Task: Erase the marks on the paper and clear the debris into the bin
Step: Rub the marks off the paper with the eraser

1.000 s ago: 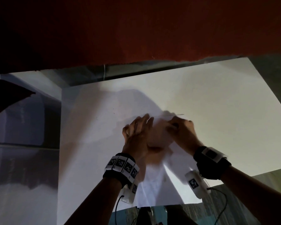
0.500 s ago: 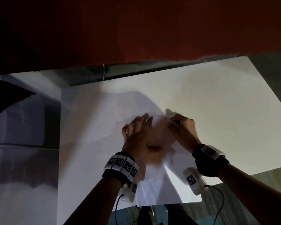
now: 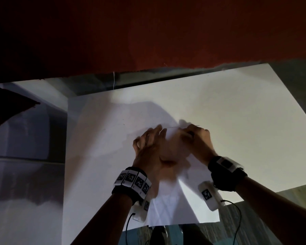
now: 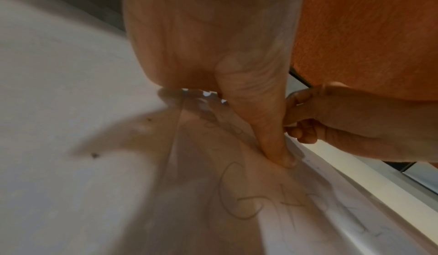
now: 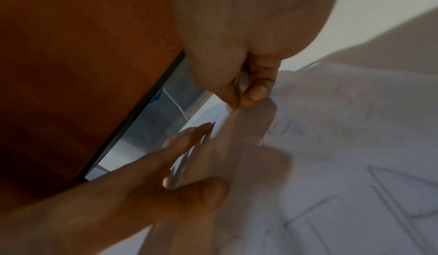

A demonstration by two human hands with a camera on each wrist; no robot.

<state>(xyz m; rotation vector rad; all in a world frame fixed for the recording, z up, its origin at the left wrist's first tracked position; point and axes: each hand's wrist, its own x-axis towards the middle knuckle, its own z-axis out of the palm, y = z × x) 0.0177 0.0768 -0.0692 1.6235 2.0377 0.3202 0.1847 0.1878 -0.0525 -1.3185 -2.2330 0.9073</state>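
A white paper [image 3: 175, 206] with pencil marks [image 4: 237, 203] lies on the white table [image 3: 245, 121]. My left hand [image 3: 148, 144] lies flat on the sheet with straight fingers, and its thumb [image 4: 282, 152] presses the paper down. Just right of it, my right hand [image 3: 198, 138] is curled at the sheet's far edge. In the right wrist view its fingers pinch a small white eraser [image 5: 242, 84] against the paper [image 5: 355, 165]. More pencil marks [image 5: 391, 193] run across the sheet nearer to me. No bin is in view.
A red wall [image 3: 148, 32] rises behind the table's far edge. A grey-white surface [image 3: 25, 138] lies lower on the left. Small dark specks [image 4: 94, 155] sit on the table left of the paper. The table's near edge is close to my wrists.
My right hand has shifted slightly away from me and to the left along the sheet's far edge. The left hand has stayed flat in place.
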